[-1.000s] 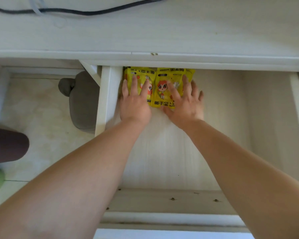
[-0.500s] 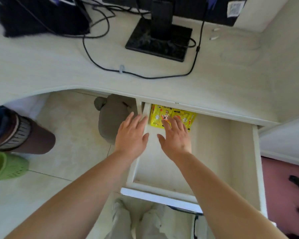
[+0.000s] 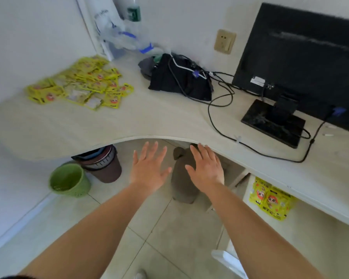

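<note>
Head view shows both hands empty, with fingers straight and spread and palms turned down, held in the air just in front of the curved front edge of the desk [image 3: 149, 121]. The left hand [image 3: 149, 168] hangs over the tiled floor, and the right hand [image 3: 207, 170] is just beside it, its fingertips [image 3: 199, 148] close up to the desk's front edge; whether they touch it cannot be told. Two yellow packets [image 3: 270, 200] lie side by side in the far left corner of the open drawer [image 3: 320, 238], partly tucked under the desk's front edge, to the right of the right forearm and apart from both hands. A loose pile of yellow packets [image 3: 83, 85] is spread on the desk near its far left corner, well apart from the hands. Near the far edge of the desk, about its middle, sits a black bag [image 3: 179, 81] with cables running over it. A dark monitor [image 3: 302, 57] stands on its black base [image 3: 274, 123] at the desk's far right. A wall socket [image 3: 225, 41] sits on the wall between the bag and the monitor. A clear plastic bag [image 3: 117, 31] hangs by the wall above the far left corner. Under the desk stand a green bin [image 3: 69, 182] and a brown bin [image 3: 105, 166], just beside each other, and a grey soft object [image 3: 181, 184] lies on the floor below and between the hands.
</note>
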